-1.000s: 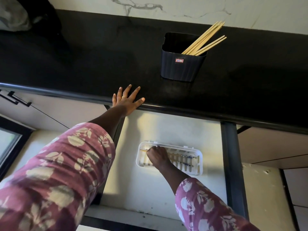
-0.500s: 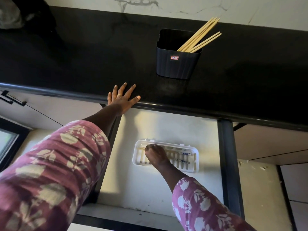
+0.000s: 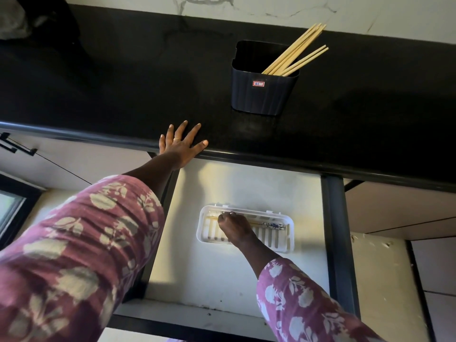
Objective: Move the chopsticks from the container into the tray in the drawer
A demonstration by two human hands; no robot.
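A dark ribbed container (image 3: 264, 95) stands on the black counter (image 3: 123, 82) with several wooden chopsticks (image 3: 296, 55) leaning out to the right. In the open drawer (image 3: 222, 280) lies a white slotted tray (image 3: 278, 239). Chopsticks with patterned blue ends (image 3: 269, 225) lie along its far side. My right hand (image 3: 234, 229) is down in the tray, fingers closed on those chopsticks near their left half. My left hand (image 3: 181, 146) rests flat on the counter's front edge, fingers spread, holding nothing.
The drawer has dark side rails (image 3: 338, 243) left and right. A closed cabinet front with a black handle (image 3: 17, 146) is at the left. A dark object (image 3: 37, 21) sits at the counter's far left corner. A marble wall runs behind the counter.
My right hand has stayed in the tray, shifting only slightly over the chopsticks. My left hand keeps its place on the counter edge. The view has drifted a little.
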